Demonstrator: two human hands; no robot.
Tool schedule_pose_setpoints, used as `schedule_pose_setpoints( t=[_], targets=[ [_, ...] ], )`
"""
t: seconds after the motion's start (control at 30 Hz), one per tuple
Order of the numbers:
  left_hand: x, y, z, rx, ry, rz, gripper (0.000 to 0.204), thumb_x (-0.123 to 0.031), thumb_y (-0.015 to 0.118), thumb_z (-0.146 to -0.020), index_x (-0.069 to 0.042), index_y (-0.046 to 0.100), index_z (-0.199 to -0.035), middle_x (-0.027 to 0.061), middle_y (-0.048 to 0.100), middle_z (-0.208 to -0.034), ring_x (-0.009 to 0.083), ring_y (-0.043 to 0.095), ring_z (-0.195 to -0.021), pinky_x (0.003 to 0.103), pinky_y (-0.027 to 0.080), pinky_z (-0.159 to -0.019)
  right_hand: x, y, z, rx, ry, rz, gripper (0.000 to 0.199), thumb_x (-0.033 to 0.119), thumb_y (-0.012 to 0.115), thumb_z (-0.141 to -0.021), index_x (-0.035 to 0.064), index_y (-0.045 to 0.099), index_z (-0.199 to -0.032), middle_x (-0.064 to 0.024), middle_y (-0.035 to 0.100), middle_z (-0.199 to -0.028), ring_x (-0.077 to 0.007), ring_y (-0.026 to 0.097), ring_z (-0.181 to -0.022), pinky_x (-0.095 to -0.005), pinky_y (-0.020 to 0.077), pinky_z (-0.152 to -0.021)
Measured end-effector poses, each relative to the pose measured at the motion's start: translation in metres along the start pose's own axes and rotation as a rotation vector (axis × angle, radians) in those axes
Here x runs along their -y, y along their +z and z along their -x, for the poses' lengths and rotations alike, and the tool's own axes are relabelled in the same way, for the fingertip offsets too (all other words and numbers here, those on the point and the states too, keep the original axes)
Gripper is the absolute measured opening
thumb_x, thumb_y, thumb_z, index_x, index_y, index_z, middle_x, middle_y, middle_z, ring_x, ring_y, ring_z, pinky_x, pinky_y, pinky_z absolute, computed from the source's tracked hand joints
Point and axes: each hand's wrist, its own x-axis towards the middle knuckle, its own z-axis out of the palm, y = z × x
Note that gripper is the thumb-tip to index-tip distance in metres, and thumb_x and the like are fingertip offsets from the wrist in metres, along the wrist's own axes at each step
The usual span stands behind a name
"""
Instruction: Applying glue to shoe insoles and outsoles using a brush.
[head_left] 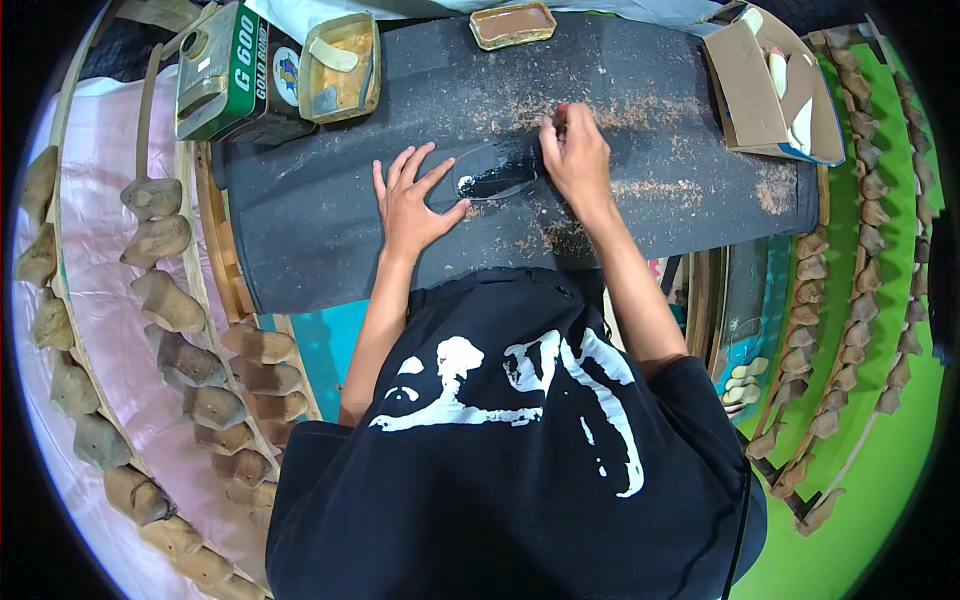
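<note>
On the dark cloth of the table point(330, 240) lies a flat, sole-shaped piece point(495, 183), black and glossy with a pale outline and a white spot at its left end. Spread out at that end is my left hand point(408, 210), palm down, its thumb and forefinger at the piece's edge. My right hand point(580, 165) is closed just beyond the piece's right end. A small reddish-brown bit shows at its fingertips, too hidden to name.
Back left stand a green and black metal can point(222, 75) and a smeared yellowish tub point(372, 95) with a flat scraper. A small brown-filled tray point(512, 25) sits at the back. A cardboard box point(735, 95) holds pale soles. Wooden shoe lasts point(165, 300) line racks both sides. Shavings litter the cloth.
</note>
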Motion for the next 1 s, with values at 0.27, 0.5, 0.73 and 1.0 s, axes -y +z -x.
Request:
schedule_pose_setpoints(
  t=[0.27, 0.5, 0.73, 1.0],
  targets=[
    [-0.001, 0.003, 0.0, -0.02, -0.004, 0.021, 0.07, -0.047, 0.092, -0.069, -0.023, 0.075, -0.133, 0.0022, 0.062, -0.152, 0.0274, 0.049, -0.147, 0.063, 0.015, -0.129, 0.042, 0.055, 0.023, 0.208, -0.185, -0.325, 0.018, 0.013, 0.067, -0.099, -0.0004, 0.058, -0.106, -0.0231, 0.065, -0.098, -0.0463, 0.067, -0.09, -0.053, 0.0545, -0.081],
    [-0.005, 0.0, -0.004, -0.035, -0.013, 0.023, 0.079, -0.044, 0.092, -0.067, -0.021, 0.069, -0.139, 0.0025, 0.063, -0.15, 0.0276, 0.05, -0.146, 0.061, 0.015, -0.13, 0.013, 0.034, -0.008, 0.122, -0.1, -0.268, 0.016, 0.012, 0.063, -0.103, -0.0034, 0.062, -0.105, -0.026, 0.069, -0.095, -0.0466, 0.071, -0.091, -0.0502, 0.0568, -0.078],
    [-0.007, -0.002, -0.006, -0.04, -0.037, 0.048, 0.101, -0.044, 0.092, -0.064, -0.017, 0.055, -0.154, 0.0071, 0.063, -0.149, 0.0282, 0.051, -0.145, 0.06, 0.015, -0.131, 0.024, 0.046, 0.006, 0.374, -0.236, -0.359, 0.015, 0.011, 0.063, -0.102, -0.0029, 0.061, -0.107, -0.0245, 0.069, -0.1, -0.0465, 0.07, -0.094, -0.0505, 0.0553, -0.085],
    [-0.008, -0.006, -0.002, -0.029, -0.057, 0.068, 0.108, -0.043, 0.093, -0.064, -0.016, 0.049, -0.159, 0.007, 0.061, -0.152, 0.0285, 0.05, -0.146, 0.059, 0.014, -0.131, 0.028, 0.052, -0.001, 0.577, -0.304, -0.364, 0.018, 0.011, 0.06, -0.105, -0.0011, 0.06, -0.117, -0.0232, 0.069, -0.105, -0.0458, 0.069, -0.101, -0.0481, 0.0545, -0.09]
  ],
)
